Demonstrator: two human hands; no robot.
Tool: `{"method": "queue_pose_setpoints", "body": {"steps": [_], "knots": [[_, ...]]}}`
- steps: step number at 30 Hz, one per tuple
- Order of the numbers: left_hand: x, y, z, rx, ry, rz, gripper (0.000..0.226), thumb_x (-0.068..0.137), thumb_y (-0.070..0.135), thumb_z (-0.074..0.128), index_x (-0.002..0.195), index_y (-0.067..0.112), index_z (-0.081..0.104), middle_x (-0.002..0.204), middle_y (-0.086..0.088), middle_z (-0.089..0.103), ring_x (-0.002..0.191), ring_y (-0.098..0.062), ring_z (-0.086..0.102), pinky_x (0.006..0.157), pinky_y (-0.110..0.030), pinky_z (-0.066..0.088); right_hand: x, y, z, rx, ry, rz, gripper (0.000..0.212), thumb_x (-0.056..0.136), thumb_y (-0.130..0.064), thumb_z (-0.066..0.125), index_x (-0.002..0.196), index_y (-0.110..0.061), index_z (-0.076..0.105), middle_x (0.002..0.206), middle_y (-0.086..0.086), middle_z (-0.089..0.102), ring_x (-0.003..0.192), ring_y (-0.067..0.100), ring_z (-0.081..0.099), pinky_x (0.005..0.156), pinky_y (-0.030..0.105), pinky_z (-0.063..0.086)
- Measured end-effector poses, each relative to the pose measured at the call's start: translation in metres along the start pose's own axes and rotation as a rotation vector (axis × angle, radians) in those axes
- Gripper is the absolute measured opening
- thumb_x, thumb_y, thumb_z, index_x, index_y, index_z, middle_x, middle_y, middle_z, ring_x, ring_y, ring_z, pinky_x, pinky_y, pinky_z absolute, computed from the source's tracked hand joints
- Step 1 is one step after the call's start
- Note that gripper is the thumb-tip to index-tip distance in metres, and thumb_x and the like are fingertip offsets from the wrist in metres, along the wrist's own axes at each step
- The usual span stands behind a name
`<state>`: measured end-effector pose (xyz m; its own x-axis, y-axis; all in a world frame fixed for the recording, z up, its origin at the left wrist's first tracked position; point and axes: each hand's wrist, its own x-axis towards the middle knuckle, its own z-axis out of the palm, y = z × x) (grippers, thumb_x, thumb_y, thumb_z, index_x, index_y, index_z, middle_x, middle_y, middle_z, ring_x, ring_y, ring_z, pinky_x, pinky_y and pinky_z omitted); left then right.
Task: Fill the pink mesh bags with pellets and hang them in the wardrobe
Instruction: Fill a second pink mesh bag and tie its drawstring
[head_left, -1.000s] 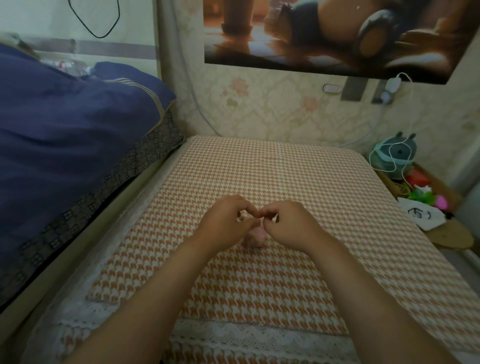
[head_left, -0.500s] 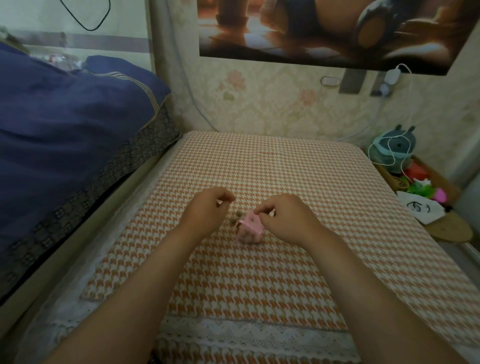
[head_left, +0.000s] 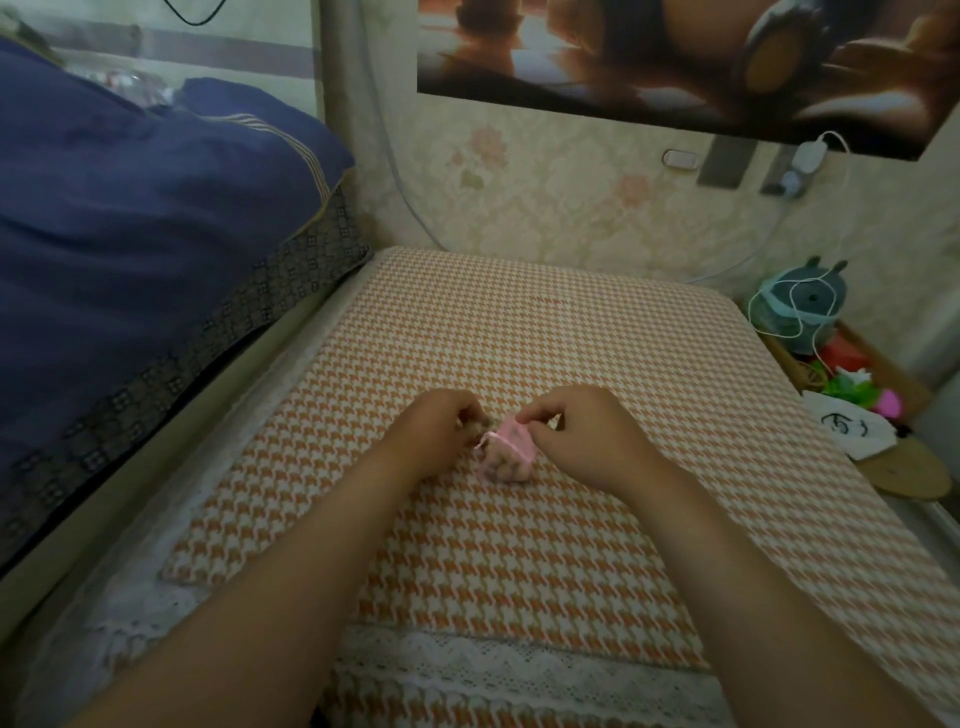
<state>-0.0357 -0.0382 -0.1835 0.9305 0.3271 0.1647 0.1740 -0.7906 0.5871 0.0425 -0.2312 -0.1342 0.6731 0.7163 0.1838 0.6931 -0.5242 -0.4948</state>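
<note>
One bag (head_left: 506, 453), between left hand (head_left: 435, 434), right hand (head_left: 589, 435)

You're working in dim, flat, warm room light that casts only faint, soft shadows on the houndstooth cloth (head_left: 519, 338). The wide lens bows straight lines at the left and right edges. The far poster (head_left: 675, 62) is blurred, and the weave of the pink mesh bag (head_left: 506, 452) is smeared.

a home bedroom: blue bedding (head_left: 130, 234), floral wallpaper (head_left: 545, 197), wall poster (head_left: 675, 57).

Left hand (head_left: 431, 436) fingertips curled out of sight (grip unclear); poster (head_left: 675, 62) cropped by top edge.
</note>
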Motion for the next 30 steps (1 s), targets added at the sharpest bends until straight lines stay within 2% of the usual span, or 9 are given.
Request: {"method": "queue_pose_setpoints", "body": {"steps": [4, 9, 13, 17, 20, 22, 25, 28, 30], "knots": [[-0.003, 0.010, -0.009, -0.128, 0.132, 0.014, 0.010, 0.088, 0.020, 0.071, 0.098, 0.021, 0.069, 0.089, 0.014, 0.065, 0.076, -0.005, 0.061, 0.069, -0.017, 0.047, -0.001, -0.001, -0.001, -0.008, -0.006, 0.007, 0.023, 0.091, -0.033, 0.060, 0.108, -0.033, 0.076, 0.113, -0.017, 0.072, 0.092, -0.004, 0.060, 0.086, 0.027, 0.054], [-0.015, 0.043, -0.020, -0.309, 0.175, 0.127, 0.008, 0.087, 0.025, 0.073, 0.092, 0.028, 0.068, 0.086, 0.017, 0.067, 0.079, 0.001, 0.063, 0.067, -0.014, 0.052, -0.001, -0.003, -0.002, -0.007, -0.013, 0.012, 0.026, 0.091, -0.033, 0.058, 0.111, -0.033, 0.076, 0.111, -0.015, 0.073, 0.082, -0.005, 0.060, 0.079, 0.024, 0.053], [-0.025, 0.052, -0.016, -0.263, 0.154, 0.226, 0.008, 0.085, 0.026, 0.074, 0.091, 0.030, 0.070, 0.088, 0.019, 0.066, 0.084, 0.000, 0.061, 0.071, -0.012, 0.045, -0.003, -0.003, -0.002, 0.002, -0.018, 0.038, 0.023, 0.087, -0.032, 0.057, 0.099, -0.035, 0.076, 0.087, -0.010, 0.074, 0.064, 0.006, 0.064, 0.067, 0.042, 0.058], [-0.027, 0.050, -0.011, -0.158, 0.178, 0.230, 0.011, 0.083, 0.031, 0.075, 0.093, 0.032, 0.071, 0.095, 0.015, 0.059, 0.087, -0.004, 0.056, 0.078, -0.021, 0.045, -0.006, -0.006, -0.005, 0.024, -0.029, 0.039, 0.027, 0.089, -0.034, 0.058, 0.109, -0.036, 0.075, 0.097, -0.014, 0.075, 0.075, 0.003, 0.066, 0.073, 0.039, 0.059], [-0.028, 0.050, -0.012, -0.176, 0.150, 0.167, 0.017, 0.082, 0.030, 0.075, 0.089, 0.039, 0.062, 0.097, 0.015, 0.059, 0.086, 0.000, 0.058, 0.075, -0.020, 0.048, -0.008, -0.006, -0.007, 0.050, -0.032, 0.051, 0.027, 0.091, -0.033, 0.059, 0.114, -0.032, 0.074, 0.111, -0.014, 0.074, 0.090, -0.001, 0.064, 0.083, 0.027, 0.056], [-0.027, 0.051, -0.013, -0.218, 0.137, 0.146, 0.017, 0.083, 0.025, 0.073, 0.089, 0.033, 0.059, 0.095, 0.015, 0.060, 0.085, -0.001, 0.060, 0.072, -0.019, 0.049, -0.007, -0.005, -0.008, 0.064, -0.035, 0.059, 0.027, 0.092, -0.031, 0.060, 0.115, -0.030, 0.074, 0.116, -0.013, 0.073, 0.093, -0.002, 0.061, 0.083, 0.020, 0.050], [-0.026, 0.052, -0.015, -0.240, 0.100, 0.144, 0.012, 0.086, 0.022, 0.069, 0.086, 0.031, 0.062, 0.095, 0.014, 0.063, 0.085, -0.001, 0.062, 0.075, -0.020, 0.052, -0.006, -0.004, -0.008, 0.101, -0.030, 0.053, 0.027, 0.092, -0.028, 0.060, 0.114, -0.029, 0.075, 0.116, -0.013, 0.072, 0.096, -0.003, 0.060, 0.083, 0.017, 0.046], [-0.026, 0.052, -0.018, -0.206, 0.033, 0.075, 0.009, 0.087, 0.029, 0.066, 0.084, 0.034, 0.072, 0.091, 0.013, 0.072, 0.078, 0.000, 0.067, 0.073, -0.022, 0.055, -0.002, -0.001, -0.008, 0.166, 0.010, 0.059, 0.023, 0.093, -0.022, 0.060, 0.110, -0.027, 0.075, 0.105, -0.018, 0.069, 0.097, -0.005, 0.058, 0.083, 0.015, 0.043], [-0.025, 0.051, -0.018, -0.167, 0.022, 0.023, 0.012, 0.088, 0.034, 0.063, 0.089, 0.033, 0.076, 0.088, 0.014, 0.074, 0.074, 0.002, 0.066, 0.071, -0.021, 0.055, 0.002, 0.003, -0.005, 0.198, 0.046, 0.088, 0.021, 0.094, -0.019, 0.060, 0.106, -0.027, 0.075, 0.101, -0.020, 0.066, 0.097, -0.004, 0.058, 0.087, 0.019, 0.045]]}}
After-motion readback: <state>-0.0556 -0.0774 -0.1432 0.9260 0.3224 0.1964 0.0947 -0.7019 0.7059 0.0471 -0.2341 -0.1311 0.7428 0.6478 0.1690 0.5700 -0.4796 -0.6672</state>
